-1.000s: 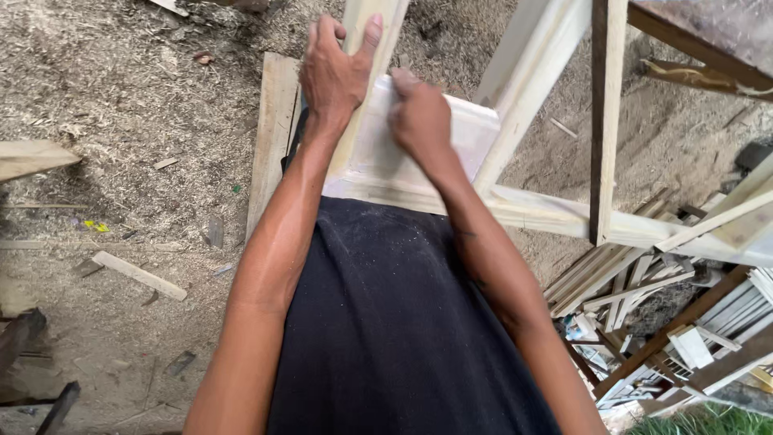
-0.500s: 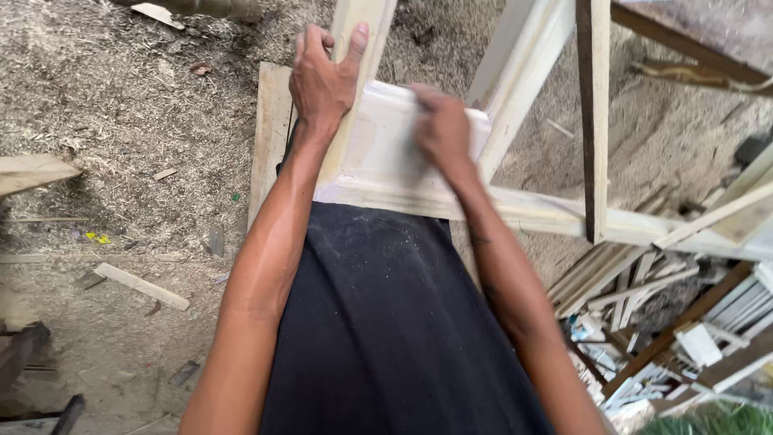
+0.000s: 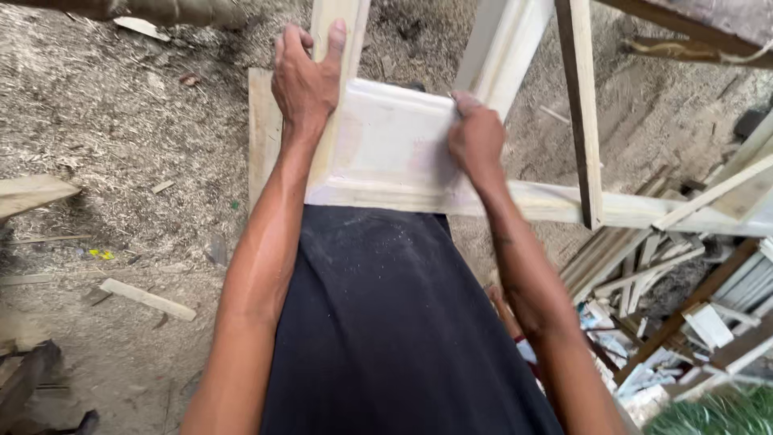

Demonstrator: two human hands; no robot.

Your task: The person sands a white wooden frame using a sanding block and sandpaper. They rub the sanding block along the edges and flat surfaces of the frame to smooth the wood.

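Note:
A pale wooden frame stands in front of me, its bottom rail [image 3: 555,205] against my black garment [image 3: 386,322]. Set into it is a whitish panel [image 3: 386,145]. My left hand [image 3: 304,80] grips the frame's left upright [image 3: 342,20], thumb on its face and fingers around its outer edge. My right hand [image 3: 477,138] presses on the panel's right edge, beside the middle upright [image 3: 503,40], with its fingers curled. Whether anything lies under those fingers is hidden.
A dark thin slat [image 3: 580,105] crosses the frame on the right. A plank [image 3: 260,129] lies on the sawdust-covered ground [image 3: 121,129] under my left arm. A short offcut [image 3: 149,300] lies at the left, and a heap of wooden strips [image 3: 668,306] at the lower right.
My right hand has slid across the panel from its upper left to its right edge. My left hand has kept its grip on the left upright. The view has shifted slightly.

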